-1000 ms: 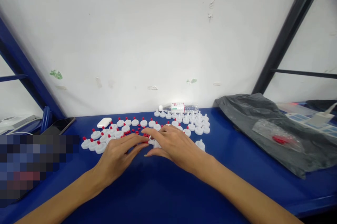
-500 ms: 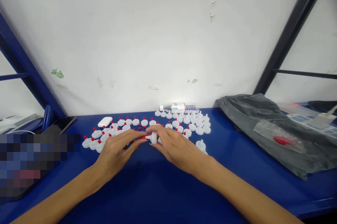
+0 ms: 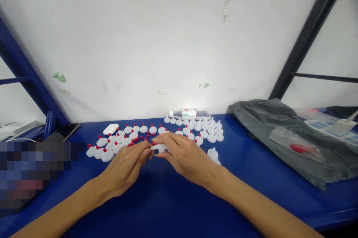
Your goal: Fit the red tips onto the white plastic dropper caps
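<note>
Between the fingers of my right hand (image 3: 187, 157) is a white bottle cap with a pointed nozzle (image 3: 161, 148), turned on its side with the nozzle toward the left. My left hand (image 3: 125, 163) pinches at the nozzle's end, where a bit of a small red tip cap shows; the fingertips cover most of it. Behind my hands lie loose red tip caps (image 3: 147, 136). White nozzle caps fitted with red tips (image 3: 107, 154) stand in rows to the left and behind, while plain white nozzle caps (image 3: 212, 138) cluster at the right.
A clear plastic bottle (image 3: 192, 114) lies along the wall. At the back left is a white case (image 3: 111, 129), with a dark device (image 3: 67, 131) beyond it. Grey plastic sheeting (image 3: 279, 133) covers the right side, carrying a clear bag of red pieces (image 3: 300, 148).
The held nozzle cap has shifted slightly left and tilted. My left fingers have curled in closer around the nozzle tip, hiding more of the red cap.
</note>
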`<action>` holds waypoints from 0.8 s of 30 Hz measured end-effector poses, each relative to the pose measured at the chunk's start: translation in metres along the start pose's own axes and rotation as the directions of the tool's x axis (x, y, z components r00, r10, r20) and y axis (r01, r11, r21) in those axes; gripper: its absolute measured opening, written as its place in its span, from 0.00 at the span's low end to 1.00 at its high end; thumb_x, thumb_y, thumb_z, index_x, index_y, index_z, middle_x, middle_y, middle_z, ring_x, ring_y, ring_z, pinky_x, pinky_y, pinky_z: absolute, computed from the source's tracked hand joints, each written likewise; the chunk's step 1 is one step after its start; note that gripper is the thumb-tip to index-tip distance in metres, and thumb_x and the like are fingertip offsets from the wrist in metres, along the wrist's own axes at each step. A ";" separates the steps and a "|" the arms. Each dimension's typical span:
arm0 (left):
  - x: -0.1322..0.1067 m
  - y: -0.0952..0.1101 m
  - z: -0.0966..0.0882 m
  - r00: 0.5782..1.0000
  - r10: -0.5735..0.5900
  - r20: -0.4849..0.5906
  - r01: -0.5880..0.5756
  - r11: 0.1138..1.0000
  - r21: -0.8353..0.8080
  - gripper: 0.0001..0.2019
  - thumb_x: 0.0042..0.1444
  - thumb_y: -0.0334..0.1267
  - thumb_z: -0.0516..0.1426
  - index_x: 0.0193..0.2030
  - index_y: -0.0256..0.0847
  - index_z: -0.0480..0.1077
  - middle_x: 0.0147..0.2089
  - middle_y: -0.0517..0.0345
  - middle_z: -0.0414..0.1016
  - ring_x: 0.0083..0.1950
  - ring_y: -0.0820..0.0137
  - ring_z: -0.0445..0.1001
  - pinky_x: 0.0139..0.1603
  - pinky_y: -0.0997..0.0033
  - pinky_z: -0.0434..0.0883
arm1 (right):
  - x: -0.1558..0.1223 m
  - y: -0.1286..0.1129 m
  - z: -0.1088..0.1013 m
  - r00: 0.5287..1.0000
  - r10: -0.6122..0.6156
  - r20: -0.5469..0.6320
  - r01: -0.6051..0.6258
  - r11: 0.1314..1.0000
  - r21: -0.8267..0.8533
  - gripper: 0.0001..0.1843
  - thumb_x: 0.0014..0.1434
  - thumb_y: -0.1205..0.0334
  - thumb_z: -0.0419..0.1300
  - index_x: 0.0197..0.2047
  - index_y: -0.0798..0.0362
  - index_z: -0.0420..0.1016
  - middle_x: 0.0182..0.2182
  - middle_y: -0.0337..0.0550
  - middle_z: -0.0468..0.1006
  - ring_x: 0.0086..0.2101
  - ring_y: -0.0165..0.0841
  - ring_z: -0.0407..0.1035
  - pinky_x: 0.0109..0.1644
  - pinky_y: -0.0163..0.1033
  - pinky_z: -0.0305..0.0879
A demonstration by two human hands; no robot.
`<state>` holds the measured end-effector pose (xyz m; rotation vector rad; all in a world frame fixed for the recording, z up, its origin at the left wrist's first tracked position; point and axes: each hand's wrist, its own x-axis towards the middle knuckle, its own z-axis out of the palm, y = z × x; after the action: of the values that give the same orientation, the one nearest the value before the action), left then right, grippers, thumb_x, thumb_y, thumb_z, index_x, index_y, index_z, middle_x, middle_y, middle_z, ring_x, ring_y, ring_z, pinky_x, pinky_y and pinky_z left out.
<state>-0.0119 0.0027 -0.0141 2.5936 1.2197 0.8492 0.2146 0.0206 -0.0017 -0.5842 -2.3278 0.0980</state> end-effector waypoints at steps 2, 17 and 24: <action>-0.001 0.000 -0.001 1.000 -0.001 0.023 0.002 0.999 -0.050 0.16 0.72 0.39 0.40 0.36 0.42 0.63 0.29 0.62 0.69 0.28 0.72 0.69 0.32 0.71 0.64 | -0.001 0.001 0.001 0.999 -0.032 -0.022 0.032 0.999 0.001 0.15 0.69 0.63 0.57 0.57 0.53 0.65 0.53 0.47 0.76 0.53 0.36 0.71 0.59 0.43 0.69; -0.006 0.009 0.000 0.998 0.045 0.041 -0.041 0.994 -0.101 0.15 0.71 0.38 0.38 0.34 0.44 0.58 0.23 0.65 0.65 0.21 0.73 0.63 0.25 0.72 0.60 | -0.006 -0.001 0.005 0.992 -0.080 -0.100 0.086 0.994 0.061 0.17 0.66 0.63 0.60 0.57 0.54 0.67 0.49 0.48 0.80 0.48 0.35 0.75 0.54 0.41 0.71; -0.006 0.007 0.001 0.991 0.133 0.015 -0.134 0.991 0.008 0.11 0.69 0.31 0.41 0.34 0.44 0.56 0.23 0.67 0.62 0.19 0.74 0.60 0.24 0.72 0.57 | -0.007 -0.001 0.008 0.990 -0.048 -0.132 0.068 0.987 0.147 0.18 0.64 0.61 0.63 0.56 0.52 0.69 0.48 0.45 0.81 0.48 0.34 0.76 0.54 0.40 0.72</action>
<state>-0.0099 -0.0062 -0.0150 2.7087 1.0582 0.8490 0.2127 0.0174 -0.0119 -0.4337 -2.1879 0.2020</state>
